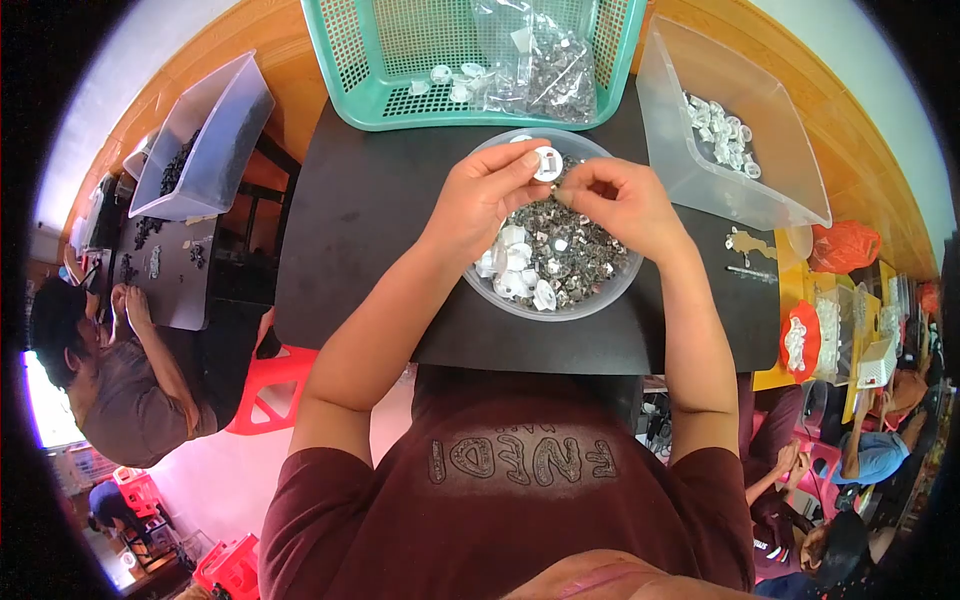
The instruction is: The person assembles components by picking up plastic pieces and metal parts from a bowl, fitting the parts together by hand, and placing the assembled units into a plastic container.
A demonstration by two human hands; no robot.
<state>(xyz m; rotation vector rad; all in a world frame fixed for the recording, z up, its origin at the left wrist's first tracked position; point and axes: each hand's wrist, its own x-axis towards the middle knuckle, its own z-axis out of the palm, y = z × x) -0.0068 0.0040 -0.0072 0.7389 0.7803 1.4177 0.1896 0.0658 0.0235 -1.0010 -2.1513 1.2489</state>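
Note:
Over the bowl, my left hand (488,188) grips a round white plastic part (547,164) between thumb and fingers, its face turned up. Just to its right, the thumb and forefinger of my right hand (625,205) are pinched together close to the part's lower edge. What sits in that pinch is too small to make out. Below both hands stands a clear plastic bowl (622,285), filled with small shiny metal pieces (585,250). More white plastic parts (515,270) lie heaped on the bowl's left side.
A green basket (375,118) behind the bowl holds a bag of metal pieces (555,80) and several white parts. At right, a clear bin (690,185) contains white parts (722,135). The dark table (350,230) carries a pen-like item (750,273). Other people sit on both sides.

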